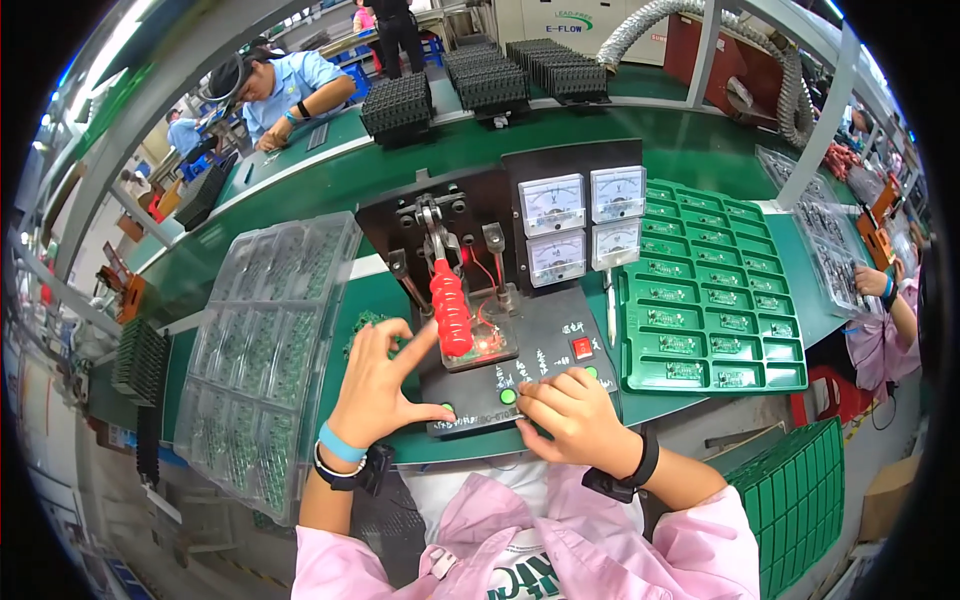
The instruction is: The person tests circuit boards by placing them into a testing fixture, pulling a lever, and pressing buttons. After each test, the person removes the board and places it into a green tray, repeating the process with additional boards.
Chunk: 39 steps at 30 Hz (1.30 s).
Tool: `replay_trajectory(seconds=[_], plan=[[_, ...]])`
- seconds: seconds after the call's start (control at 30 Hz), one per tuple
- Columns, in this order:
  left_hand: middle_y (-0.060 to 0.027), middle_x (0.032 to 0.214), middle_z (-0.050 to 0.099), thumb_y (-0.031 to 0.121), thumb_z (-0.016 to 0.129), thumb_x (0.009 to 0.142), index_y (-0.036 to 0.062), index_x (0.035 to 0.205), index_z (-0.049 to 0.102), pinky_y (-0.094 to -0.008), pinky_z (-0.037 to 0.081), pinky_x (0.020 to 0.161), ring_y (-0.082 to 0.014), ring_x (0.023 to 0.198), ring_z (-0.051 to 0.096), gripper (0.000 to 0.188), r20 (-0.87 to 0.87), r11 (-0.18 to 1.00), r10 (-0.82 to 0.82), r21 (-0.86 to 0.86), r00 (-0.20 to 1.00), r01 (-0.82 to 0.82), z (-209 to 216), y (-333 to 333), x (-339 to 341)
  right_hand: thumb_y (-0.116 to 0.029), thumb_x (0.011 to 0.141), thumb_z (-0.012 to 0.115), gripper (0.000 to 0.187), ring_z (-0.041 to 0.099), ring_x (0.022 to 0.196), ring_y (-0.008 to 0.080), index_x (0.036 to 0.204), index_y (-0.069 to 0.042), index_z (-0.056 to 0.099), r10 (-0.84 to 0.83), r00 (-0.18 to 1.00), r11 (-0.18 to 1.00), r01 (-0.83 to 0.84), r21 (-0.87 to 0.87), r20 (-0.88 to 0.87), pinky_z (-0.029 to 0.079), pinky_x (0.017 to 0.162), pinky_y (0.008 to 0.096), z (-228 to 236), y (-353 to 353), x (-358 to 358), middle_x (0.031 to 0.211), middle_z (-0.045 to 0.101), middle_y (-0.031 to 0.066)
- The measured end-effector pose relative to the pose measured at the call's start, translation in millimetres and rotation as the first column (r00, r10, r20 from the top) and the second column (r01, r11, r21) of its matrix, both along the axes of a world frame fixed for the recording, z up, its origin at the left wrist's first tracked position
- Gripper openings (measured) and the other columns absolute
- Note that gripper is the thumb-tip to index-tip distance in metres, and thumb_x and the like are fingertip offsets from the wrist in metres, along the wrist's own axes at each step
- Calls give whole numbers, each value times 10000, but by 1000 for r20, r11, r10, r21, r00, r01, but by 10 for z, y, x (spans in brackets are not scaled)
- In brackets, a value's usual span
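A black test fixture (465, 415) sits before me, with a red-handled toggle clamp (450, 310) standing over a small clear plate (490, 345) where a red light glows. My left hand (375, 385) is open at its left side: the index fingertip reaches the red grip, and the thumb lies at a green button (447, 410). Whether the finger touches the grip, I cannot tell. My right hand (575, 415) rests on the front panel, fingers bent and thumb apart, holding nothing visible. Its fingertips are beside another green button (508, 396). Four-sided analog meters (555, 205) stand behind.
Clear trays of green circuit boards (270, 340) lie at left; a green compartment tray (715, 290) with boards lies at right, a white pen (611, 310) beside it. Black racks (485, 80) stand at the back. A co-worker (290, 95) sits far left; another's hand (870, 281) shows at right.
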<state>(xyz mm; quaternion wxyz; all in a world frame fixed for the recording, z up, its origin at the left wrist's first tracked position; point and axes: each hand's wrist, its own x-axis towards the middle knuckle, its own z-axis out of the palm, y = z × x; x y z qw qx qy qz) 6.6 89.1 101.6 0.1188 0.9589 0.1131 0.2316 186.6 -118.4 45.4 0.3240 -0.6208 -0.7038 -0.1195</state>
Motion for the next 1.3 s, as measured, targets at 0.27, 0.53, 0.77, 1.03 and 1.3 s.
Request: replay_trajectory(seconds=[0.27, 0.53, 0.77, 1.03, 1.3], plan=[[-103, 1079, 485, 495, 830, 611, 162, 1415, 487, -456, 370, 976, -314, 1010, 473, 935, -188, 995, -77, 54, 979, 89, 21, -32, -32, -170, 720, 790, 589, 587, 1022, 309, 1232, -37, 529, -27, 980, 986, 59, 157, -199, 489, 798, 411, 754, 493, 44, 1230, 552, 155], [-129, 1208, 525, 382, 840, 658, 130, 1458, 418, -461, 379, 986, -343, 1137, 467, 939, 8, 991, 65, -114, 998, -63, -114, -120, -99, -149, 776, 792, 713, 504, 1201, 237, 1374, -44, 419, 318, 600, 909, 26, 416, -734, 493, 906, 327, 1719, 1755, 467, 1360, 465, 141], [-116, 1185, 568, 146, 746, 774, 68, 1200, 596, -426, 441, 941, -329, 1103, 542, 458, -179, 978, 201, -23, 963, -208, -442, 415, -715, -10, 868, 610, 268, 540, 1002, 144, 1117, -40, 515, 270, 511, 909, 143, 391, -816, 475, 827, 286, 730, 857, 553, 1092, 546, 48], [-97, 1074, 615, 95, 706, 793, 60, 1087, 630, -398, 498, 851, -308, 1009, 593, 306, -60, 967, 246, 86, 968, -240, -411, 424, -575, -87, 802, 689, 306, 512, 758, 114, 1076, 7, 590, -166, 691, 923, -143, -358, -703, 425, 680, 245, 357, 700, 360, 924, 526, 39], [-89, 969, 656, 75, 683, 809, 47, 1035, 652, -410, 525, 765, -304, 918, 640, 229, -127, 966, 207, 181, 970, -183, -494, 412, -585, -122, 766, 749, 254, 480, 704, 104, 961, -11, 629, -145, 830, 927, -76, -368, -538, 416, 614, 275, 398, 812, 343, 847, 524, 36]])
